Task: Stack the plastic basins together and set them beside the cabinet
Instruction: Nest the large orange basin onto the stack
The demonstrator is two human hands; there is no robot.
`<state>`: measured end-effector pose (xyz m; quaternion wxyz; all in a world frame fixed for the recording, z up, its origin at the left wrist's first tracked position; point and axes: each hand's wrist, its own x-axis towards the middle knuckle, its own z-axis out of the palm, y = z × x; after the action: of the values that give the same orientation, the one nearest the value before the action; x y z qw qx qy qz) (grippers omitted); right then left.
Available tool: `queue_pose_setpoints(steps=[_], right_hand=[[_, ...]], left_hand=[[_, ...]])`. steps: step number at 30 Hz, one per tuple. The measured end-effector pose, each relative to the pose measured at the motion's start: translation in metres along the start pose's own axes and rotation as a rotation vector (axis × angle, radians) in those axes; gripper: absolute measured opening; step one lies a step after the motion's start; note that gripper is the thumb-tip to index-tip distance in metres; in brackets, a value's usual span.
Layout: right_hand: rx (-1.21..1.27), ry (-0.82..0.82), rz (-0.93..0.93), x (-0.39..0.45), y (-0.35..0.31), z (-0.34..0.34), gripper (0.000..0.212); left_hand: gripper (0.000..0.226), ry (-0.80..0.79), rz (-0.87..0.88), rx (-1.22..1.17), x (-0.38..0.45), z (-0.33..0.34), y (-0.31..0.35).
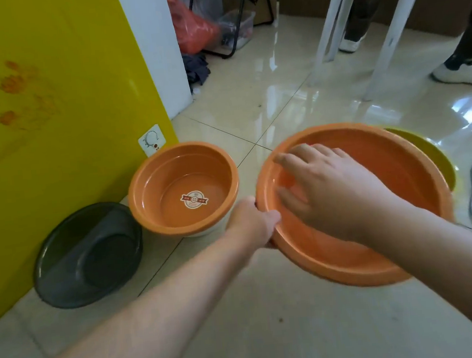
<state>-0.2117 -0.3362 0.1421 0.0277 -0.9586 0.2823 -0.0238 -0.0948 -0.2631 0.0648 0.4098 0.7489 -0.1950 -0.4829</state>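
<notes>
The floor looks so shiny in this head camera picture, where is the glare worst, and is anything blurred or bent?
Head view: glare is strongest on the tiled floor at upper right, under the white stool; the right hand in the large orange basin is slightly motion-blurred; the wide lens bows the yellow cabinet edge and stretches the forearms.

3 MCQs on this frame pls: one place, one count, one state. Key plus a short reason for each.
1. Where does the dark basin sit?
A. under the white stool
B. against the yellow cabinet
C. inside the large orange basin

2. How many orange basins show?
A. one
B. two
C. three

3. What is the left hand doing?
A. gripping the large orange basin's rim
B. resting on the floor
C. holding the dark basin

Key: 1 B, it leans on the yellow cabinet. 2 B, the small orange basin and the large orange basin. 3 A, its fingers wrap the near-left rim while the right hand lies inside.
</notes>
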Motion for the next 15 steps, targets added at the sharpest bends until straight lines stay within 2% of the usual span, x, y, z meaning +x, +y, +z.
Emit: queue_pose_setpoints(steps=[4,7,12,15], right_hand=[[0.034,0.129,0.011,0.020,-0.003,-0.016,0.051],[0.024,0.107,0.045,0.030,0.002,-0.007,0.053],[-0.064,-0.048,0.109,0.032,0.031,0.036,0.052],[-0.115,-0.133,0.186,0.030,0.055,0.063,0.054]], left_hand=[[0.022,0.296,0.034,-0.072,0.013,-0.104,0.014],[0.026,0.458,0.010,-0.131,0.023,-0.159,0.000],[0.027,0.581,-0.161,-0.258,0.053,-0.194,-0.037],[0.037,0.598,-0.207,-0.183,0.070,-0.191,-0.059]])
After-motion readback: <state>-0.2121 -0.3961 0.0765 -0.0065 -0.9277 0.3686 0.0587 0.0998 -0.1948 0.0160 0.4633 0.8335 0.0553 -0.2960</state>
